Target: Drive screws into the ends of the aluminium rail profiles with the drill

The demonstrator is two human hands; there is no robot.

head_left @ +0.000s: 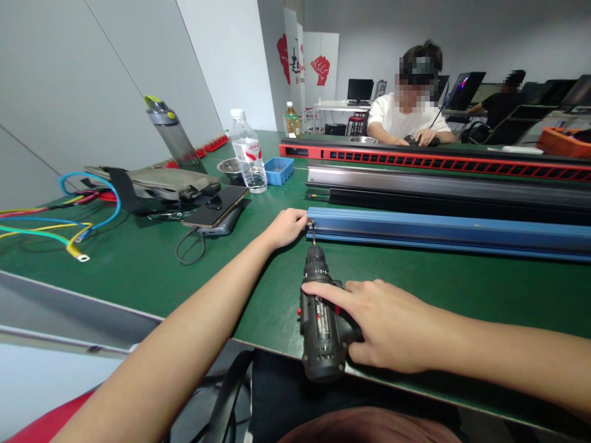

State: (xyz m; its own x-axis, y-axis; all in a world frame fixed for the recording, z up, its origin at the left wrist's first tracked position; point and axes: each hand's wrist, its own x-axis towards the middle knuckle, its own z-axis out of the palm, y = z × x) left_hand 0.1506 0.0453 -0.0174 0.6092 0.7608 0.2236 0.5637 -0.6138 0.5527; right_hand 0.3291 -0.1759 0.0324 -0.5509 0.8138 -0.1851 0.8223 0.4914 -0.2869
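Observation:
My right hand [381,320] is wrapped round the handle of a black cordless drill [321,326], its index finger stretched along the body. The drill points away from me, and its thin bit [314,234] reaches the left end of a long blue metal profile [443,231]. Whether the bit touches a screw there is too small to tell. My left hand [290,226] is closed at that same end, its fingertips against the profile beside the bit. What the left fingers pinch, if anything besides the profile end, is hidden.
Behind the blue profile lie a grey metal profile [415,183] and a long red slotted bar [415,159]. Left are a water bottle [249,154], blue tray [279,171], phone [217,206], grey bag [161,183] and cables [46,224]. A person [409,117] works across the table.

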